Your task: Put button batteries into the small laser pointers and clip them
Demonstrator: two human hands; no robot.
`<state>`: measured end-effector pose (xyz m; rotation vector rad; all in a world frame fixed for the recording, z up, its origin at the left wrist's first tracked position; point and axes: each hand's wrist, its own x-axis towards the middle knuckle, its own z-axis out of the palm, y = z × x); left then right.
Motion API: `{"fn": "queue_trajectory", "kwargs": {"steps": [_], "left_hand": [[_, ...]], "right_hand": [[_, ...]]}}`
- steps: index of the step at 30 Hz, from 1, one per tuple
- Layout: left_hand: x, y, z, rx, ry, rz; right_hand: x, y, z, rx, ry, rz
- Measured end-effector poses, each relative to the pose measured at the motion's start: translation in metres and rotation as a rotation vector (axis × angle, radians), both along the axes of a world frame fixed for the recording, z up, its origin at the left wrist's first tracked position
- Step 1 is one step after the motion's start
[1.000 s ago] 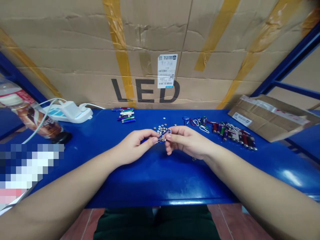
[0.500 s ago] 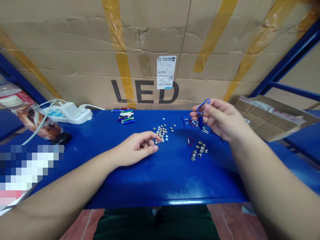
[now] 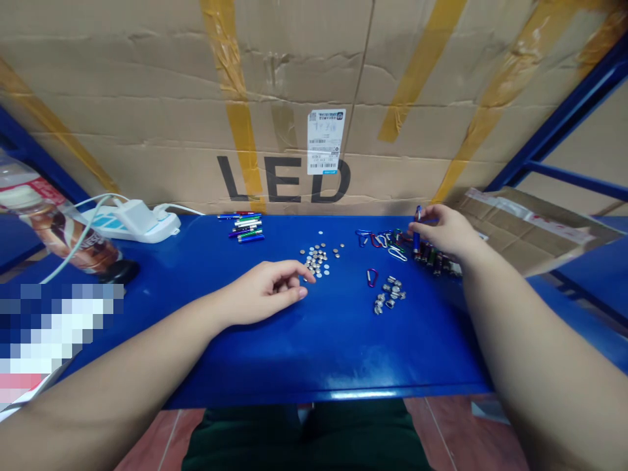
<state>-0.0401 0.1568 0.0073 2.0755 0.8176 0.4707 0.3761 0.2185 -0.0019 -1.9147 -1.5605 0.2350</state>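
Note:
My right hand (image 3: 444,229) pinches a small blue flashlight (image 3: 416,242) upright by its top, at the back right of the blue table. A bit of blue clip shows above the fingertips. Beneath and beside that hand lies a group of dark small tubes (image 3: 436,260). My left hand (image 3: 275,288) rests on the table, fingers loosely curled with thumb and forefinger apart, nothing visible in it. Its fingertips are beside a scatter of button cells (image 3: 318,258). Coloured carabiners (image 3: 380,241) lie left of the right hand, a purple carabiner (image 3: 372,278) nearer me, by small silver metal parts (image 3: 391,294).
Coloured metal tubes (image 3: 248,227) are piled at the back left. A white power strip (image 3: 137,222) and a drink bottle (image 3: 73,235) stand at the far left. One large cardboard box (image 3: 294,78) walls the back; a smaller carton (image 3: 534,229) is on the right.
My right hand has moved right and down with the blue flashlight, bringing it to the group of tubes. Its blue carabiner is now mostly out of sight. My left hand has stayed still.

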Motion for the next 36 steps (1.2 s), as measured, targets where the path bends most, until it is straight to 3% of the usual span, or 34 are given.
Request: {"fn": "queue_trajectory", "kwargs": {"steps": [12,22,27,31,36], "left_hand": [[0.000,0.000,0.000,0.026,0.020,-0.014],[0.001,-0.001,0.001,0.033,0.031,-0.003],[-0.002,0.006,-0.001,0.138,0.033,0.196],[-0.012,0.020,-0.003,0.402,0.103,0.425],[-0.033,0.037,-0.004,0.570,0.253,0.534]], "right_hand": [[0.002,0.009,-0.004,-0.234,-0.224,-0.039],[0.017,0.011,-0.007,-0.292,-0.329,-0.086],[0.010,0.011,-0.004,-0.261,-0.379,-0.053],[0.005,0.010,-0.002,-0.296,-0.393,-0.017],[0.010,0.009,-0.002,-0.334,-0.403,-0.038]]}}
